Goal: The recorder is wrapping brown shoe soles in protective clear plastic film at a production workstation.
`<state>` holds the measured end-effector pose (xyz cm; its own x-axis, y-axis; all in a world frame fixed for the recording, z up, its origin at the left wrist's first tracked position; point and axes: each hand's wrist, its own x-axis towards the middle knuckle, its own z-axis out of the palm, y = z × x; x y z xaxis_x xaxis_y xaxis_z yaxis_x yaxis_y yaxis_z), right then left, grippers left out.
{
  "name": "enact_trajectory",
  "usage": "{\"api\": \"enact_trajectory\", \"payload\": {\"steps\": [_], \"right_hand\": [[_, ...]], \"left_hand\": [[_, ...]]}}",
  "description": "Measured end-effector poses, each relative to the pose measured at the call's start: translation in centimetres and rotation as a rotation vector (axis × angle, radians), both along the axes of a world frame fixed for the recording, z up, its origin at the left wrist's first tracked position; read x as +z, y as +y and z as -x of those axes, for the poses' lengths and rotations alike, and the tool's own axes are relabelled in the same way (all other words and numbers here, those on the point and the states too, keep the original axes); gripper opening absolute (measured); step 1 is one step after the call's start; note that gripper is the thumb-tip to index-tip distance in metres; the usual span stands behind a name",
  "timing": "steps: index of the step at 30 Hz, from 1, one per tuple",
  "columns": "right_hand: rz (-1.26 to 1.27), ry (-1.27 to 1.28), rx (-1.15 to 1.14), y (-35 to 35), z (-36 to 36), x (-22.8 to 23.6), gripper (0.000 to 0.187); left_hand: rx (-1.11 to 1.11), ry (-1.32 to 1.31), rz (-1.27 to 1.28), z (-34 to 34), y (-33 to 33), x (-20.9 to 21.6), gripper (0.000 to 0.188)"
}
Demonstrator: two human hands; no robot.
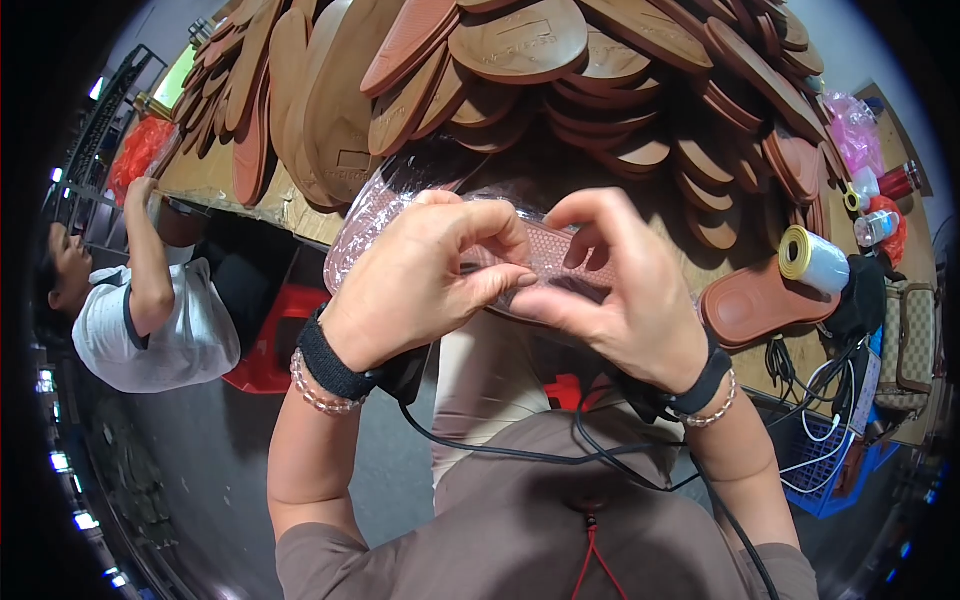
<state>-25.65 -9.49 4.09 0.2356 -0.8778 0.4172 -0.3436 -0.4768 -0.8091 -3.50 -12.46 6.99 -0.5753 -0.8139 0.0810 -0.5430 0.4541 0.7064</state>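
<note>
A reddish-brown shoe sole with a dotted texture lies in front of me, partly covered by shiny clear plastic film. My left hand is closed over its left part, thumb and forefinger pinched together at the film. Just to the right, my right hand has its fingers curled inward above the sole. Its thumb points left and nearly meets the left thumb. What the right fingers grip, if anything, is hidden. Both hands cover much of the sole.
Brown soles are heaped across the table. At right are a single sole, a roll of film, cables and a blue crate. Another person sits at left by a red stool. A black cable crosses my lap.
</note>
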Motion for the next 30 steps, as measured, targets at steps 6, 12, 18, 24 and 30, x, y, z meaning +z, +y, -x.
{"api": "enact_trajectory", "payload": {"steps": [6, 12, 18, 24, 30], "right_hand": [[-0.213, 0.42, 0.239, -0.7, 0.0, -1.2, 0.031], [-0.232, 0.366, 0.149, -1.0, -1.5, -3.0, 0.026], [-0.181, 0.346, 0.13, -0.7, -1.6, -1.9, 0.026], [-0.209, 0.124, 0.114, -0.2, -0.4, -1.0, 0.019], [-0.191, 0.0, 0.109, 0.4, 0.5, 0.3, 0.014]], "left_hand": [[-0.04, 0.05, 0.235, -0.1, -0.2, -0.5, 0.021], [-0.041, -0.014, 0.247, 0.3, 0.2, -0.3, 0.018], [-0.037, 0.015, 0.263, 0.0, 0.3, -0.4, 0.017], [-0.031, 0.048, 0.26, -0.3, 0.3, -0.5, 0.015], [-0.037, 0.016, 0.243, -0.3, 0.9, -0.1, 0.016]]}}
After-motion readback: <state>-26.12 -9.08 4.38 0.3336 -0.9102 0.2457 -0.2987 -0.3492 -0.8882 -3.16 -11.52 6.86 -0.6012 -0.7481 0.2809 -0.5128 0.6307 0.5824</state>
